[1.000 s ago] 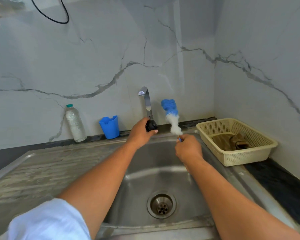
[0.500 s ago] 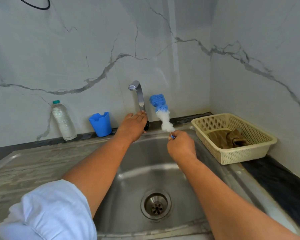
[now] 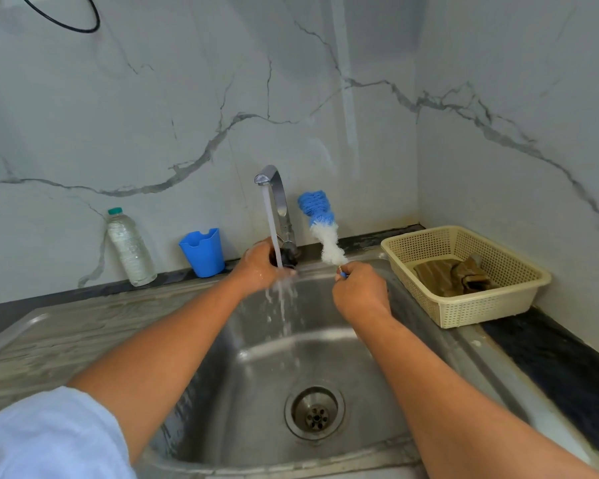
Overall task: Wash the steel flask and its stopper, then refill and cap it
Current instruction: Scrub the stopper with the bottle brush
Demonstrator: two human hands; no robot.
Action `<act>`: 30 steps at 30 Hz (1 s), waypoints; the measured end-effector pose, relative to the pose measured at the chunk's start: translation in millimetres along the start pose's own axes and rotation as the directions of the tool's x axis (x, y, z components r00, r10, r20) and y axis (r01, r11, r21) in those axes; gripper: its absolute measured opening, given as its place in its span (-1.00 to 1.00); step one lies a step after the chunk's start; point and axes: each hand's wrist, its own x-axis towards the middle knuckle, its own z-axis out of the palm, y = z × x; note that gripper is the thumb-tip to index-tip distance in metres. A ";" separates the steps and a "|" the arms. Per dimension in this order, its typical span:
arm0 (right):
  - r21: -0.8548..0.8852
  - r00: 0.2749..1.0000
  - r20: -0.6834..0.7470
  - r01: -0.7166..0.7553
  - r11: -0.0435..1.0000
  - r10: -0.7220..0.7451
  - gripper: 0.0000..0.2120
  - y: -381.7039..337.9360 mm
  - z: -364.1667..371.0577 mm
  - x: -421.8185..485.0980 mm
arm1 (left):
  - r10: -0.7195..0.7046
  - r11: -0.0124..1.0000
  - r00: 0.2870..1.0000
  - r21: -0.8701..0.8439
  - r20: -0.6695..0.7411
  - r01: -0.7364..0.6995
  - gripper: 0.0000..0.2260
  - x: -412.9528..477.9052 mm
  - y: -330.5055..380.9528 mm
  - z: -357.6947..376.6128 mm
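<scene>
Item 1: stopper point(image 3: 286, 257), small and dark, half hidden. It sits in the left grip point(image 3: 261, 267) at the foot of the tap point(image 3: 279, 202), over the back edge of the sink point(image 3: 325, 350). The fingers are curled round it.
Item 2: water stream point(image 3: 270, 216), running from the spout onto the left grip's fingers and splashing down into the basin.
Item 3: bottle brush point(image 3: 320, 223), with white bristles and a blue tuft at the top. It stands nearly upright, just right of the tap, with its handle clenched in the right grip point(image 3: 360, 292).
Item 4: drain point(image 3: 314, 412), a round steel strainer in the basin floor, between the 2 forearms.
Item 5: blue cup point(image 3: 203, 252), on the desk point(image 3: 49, 340) against the wall, left of the tap.
Item 6: plastic bottle point(image 3: 130, 247), clear with a green cap, upright, left of the cup.
Item 7: basket point(image 3: 481, 312), cream and perforated, right of the sink. It holds 1 brown cloth point(image 3: 453, 274).
Item 8: white sleeve point(image 3: 49, 437), on the left arm at the lower left.
</scene>
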 end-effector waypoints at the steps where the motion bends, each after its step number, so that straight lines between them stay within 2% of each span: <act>1: -0.002 1.000 0.000 0.001 1.000 -0.001 -0.75 -0.5 0.1 -0.2 | -0.029 0.997 0.999 -0.064 0.029 0.031 -0.50 -5.2 -5.4 -0.2; 5: 0.003 1.000 0.006 0.001 1.000 -0.001 -0.77 -1.6 0.1 -1.6 | -0.109 0.952 0.988 -0.273 0.114 0.136 -0.49 -19.5 -14.8 -1.3; 13: 0.003 1.000 0.011 -0.001 1.000 0.001 -0.75 -3.3 -1.5 -3.9 | -0.143 0.938 0.974 -0.289 0.178 0.191 -0.47 -27.4 -15.7 8.4; 16: 0.002 1.000 0.017 0.001 1.000 -0.001 -0.75 -3.1 -1.4 -3.8 | -0.106 0.913 0.966 -0.361 0.236 0.189 -0.53 -33.6 -12.8 10.6; 19: -0.004 1.000 0.021 -0.006 1.000 0.007 -0.77 -3.1 -1.2 -2.8 | -0.087 0.922 0.961 -0.345 0.262 0.177 -0.58 -36.9 -12.0 10.5; 24: -0.022 1.000 0.030 -0.007 1.000 0.008 -0.78 -2.3 -1.2 -1.7 | -0.154 0.931 0.958 -0.288 0.241 0.223 -0.61 -34.4 -19.1 10.3; 30: 0.000 0.999 0.032 -0.004 1.000 0.004 -0.78 -3.0 -0.2 -2.2 | -0.209 0.869 0.943 -0.392 0.259 0.300 -0.60 -36.9 -24.5 12.8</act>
